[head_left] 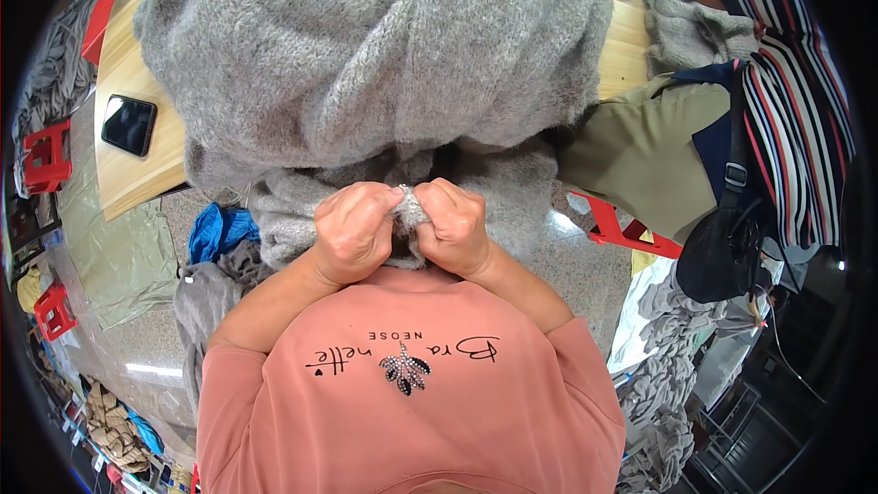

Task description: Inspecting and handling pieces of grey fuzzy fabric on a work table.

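"What's each grip doing?"

"Left hand (354,232) and right hand (455,227) both pinch a grey knit edge (411,209) before the pink shirt (412,444); the grey heap (366,46) lies beyond, on the surface (137,178)."

"Which step?"

"Handling that edge, I'd judge; the next move calls for even pressure."

"Anything hidden?"

"My view loses most of it behind both hands; I can't tell whether it joins the heap."

We've got a phone (129,125) on the table (137,174), up and left of the left hand (354,230); blue cloth (222,233) closer in, same side; two red stools (46,178) farther out left. Right of the right hand (453,227): another red stool (606,218), person in stripes (791,128), black bag (718,261).
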A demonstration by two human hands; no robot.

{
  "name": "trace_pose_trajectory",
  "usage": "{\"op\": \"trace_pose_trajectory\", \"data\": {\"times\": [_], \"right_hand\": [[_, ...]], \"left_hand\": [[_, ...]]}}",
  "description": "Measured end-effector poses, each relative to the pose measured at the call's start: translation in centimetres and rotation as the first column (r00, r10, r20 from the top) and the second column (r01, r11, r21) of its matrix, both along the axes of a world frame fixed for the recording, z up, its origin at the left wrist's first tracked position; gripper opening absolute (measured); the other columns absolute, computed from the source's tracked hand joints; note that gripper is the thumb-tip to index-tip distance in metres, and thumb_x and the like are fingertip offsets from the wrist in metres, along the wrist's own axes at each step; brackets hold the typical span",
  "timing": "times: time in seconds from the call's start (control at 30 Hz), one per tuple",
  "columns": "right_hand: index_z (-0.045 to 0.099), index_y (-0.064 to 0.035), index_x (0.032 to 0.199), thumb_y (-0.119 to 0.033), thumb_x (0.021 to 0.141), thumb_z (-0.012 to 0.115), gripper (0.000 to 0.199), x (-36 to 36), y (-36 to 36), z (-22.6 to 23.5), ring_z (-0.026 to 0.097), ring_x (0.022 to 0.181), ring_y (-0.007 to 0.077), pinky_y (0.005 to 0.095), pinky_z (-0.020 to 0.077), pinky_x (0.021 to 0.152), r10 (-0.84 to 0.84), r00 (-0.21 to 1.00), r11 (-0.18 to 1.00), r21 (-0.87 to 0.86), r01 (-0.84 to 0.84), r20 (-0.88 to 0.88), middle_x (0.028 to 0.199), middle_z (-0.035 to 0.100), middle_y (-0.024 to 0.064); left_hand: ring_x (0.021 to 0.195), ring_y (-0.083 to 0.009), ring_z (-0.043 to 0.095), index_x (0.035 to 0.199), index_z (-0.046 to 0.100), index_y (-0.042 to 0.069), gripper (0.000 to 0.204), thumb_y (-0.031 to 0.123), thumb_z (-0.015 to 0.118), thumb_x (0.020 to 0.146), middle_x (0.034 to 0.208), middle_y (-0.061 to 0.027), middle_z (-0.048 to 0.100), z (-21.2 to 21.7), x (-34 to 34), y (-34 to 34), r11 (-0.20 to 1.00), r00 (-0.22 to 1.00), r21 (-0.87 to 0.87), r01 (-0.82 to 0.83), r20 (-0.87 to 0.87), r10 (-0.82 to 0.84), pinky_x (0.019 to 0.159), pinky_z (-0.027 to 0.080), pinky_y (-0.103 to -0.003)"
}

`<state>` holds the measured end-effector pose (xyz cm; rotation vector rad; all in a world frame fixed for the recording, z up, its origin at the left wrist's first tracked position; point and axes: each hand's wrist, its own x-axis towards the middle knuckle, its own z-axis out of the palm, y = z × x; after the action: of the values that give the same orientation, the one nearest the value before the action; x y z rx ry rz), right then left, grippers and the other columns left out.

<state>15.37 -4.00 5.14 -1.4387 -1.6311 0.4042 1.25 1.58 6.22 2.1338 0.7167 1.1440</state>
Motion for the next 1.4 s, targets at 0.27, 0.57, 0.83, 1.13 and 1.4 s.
{"op": "trace_pose_trajectory", "data": {"times": [0.27, 0.57, 0.83, 1.13, 1.4], "right_hand": [[0.053, 0.0009, 0.071, 0.006, 0.05, 0.047, 0.023, -0.5, 0.9, 0.1, 0.046, 0.047, 0.027, 0.0342, 0.0392, 0.043, 0.002, 0.999, 0.998, 0.058, 0.0, -0.034, 0.057, 0.045, 0.0119], [0.048, -0.001, 0.069, 0.001, 0.049, 0.053, 0.021, -0.3, 0.5, 0.1, 0.043, 0.044, 0.023, 0.0333, 0.0356, 0.039, -0.027, 0.984, 0.968, 0.251, -0.019, 0.178, 0.055, 0.038, 0.0071], [0.048, -0.0017, 0.068, -0.002, 0.05, 0.054, 0.02, -0.4, 1.3, 0.1, 0.043, 0.045, 0.024, 0.0348, 0.0355, 0.04, -0.073, 0.987, 0.965, 0.259, 0.035, 0.14, 0.055, 0.038, 0.0075], [0.058, -0.0005, 0.086, 0.004, 0.056, 0.048, 0.032, 4.0, 0.5, 0.0, 0.057, 0.068, 0.0309, 0.0375, 0.046, 0.063, -0.14, 0.974, 0.967, -0.185, 0.173, 0.179, 0.074, 0.056, 0.0164], [0.057, -0.0013, 0.082, -0.006, 0.07, 0.062, 0.014, 1.8, 1.1, 0.1, 0.053, 0.071, 0.0273, 0.0343, 0.0416, 0.061, 0.177, 0.933, 0.935, -0.243, -0.259, -0.314, 0.078, 0.055, 0.0118]], "left_hand": [[0.059, -0.0254, 0.06, 0.082, 0.057, -0.002, 0.023, -0.014, 0.059, 0.063, 0.071, -0.0143, 0.06, 0.0, -0.1, -0.5, 0.991, 0.997, 0.109, -0.08, 0.015, 0.079, 0.05, 0.048, -0.028], [0.059, -0.0255, 0.06, 0.082, 0.057, -0.002, 0.022, -0.014, 0.059, 0.063, 0.07, -0.0151, 0.059, -0.2, -0.2, -0.5, 0.996, 0.994, 0.013, -0.087, 0.073, 0.086, 0.051, 0.048, -0.029], [0.058, -0.0265, 0.059, 0.081, 0.056, -0.001, 0.021, -0.013, 0.059, 0.064, 0.07, -0.015, 0.059, 0.0, -0.1, -0.5, 0.997, 0.996, 0.068, -0.049, 0.077, 0.044, 0.05, 0.047, -0.03], [0.055, -0.0181, 0.056, 0.072, 0.06, 0.0, 0.003, -0.002, 0.059, 0.07, 0.06, -0.0099, 0.058, -0.6, -2.8, 2.0, 0.892, 0.975, -0.424, -0.159, -0.21, 0.075, 0.049, 0.042, -0.026], [0.055, -0.0103, 0.052, 0.073, 0.06, 0.0, 0.006, 0.004, 0.062, 0.07, 0.062, -0.0066, 0.057, 0.2, -1.4, 1.1, 0.804, 0.978, -0.594, 0.011, -0.162, -0.133, 0.05, 0.041, -0.025]]}}
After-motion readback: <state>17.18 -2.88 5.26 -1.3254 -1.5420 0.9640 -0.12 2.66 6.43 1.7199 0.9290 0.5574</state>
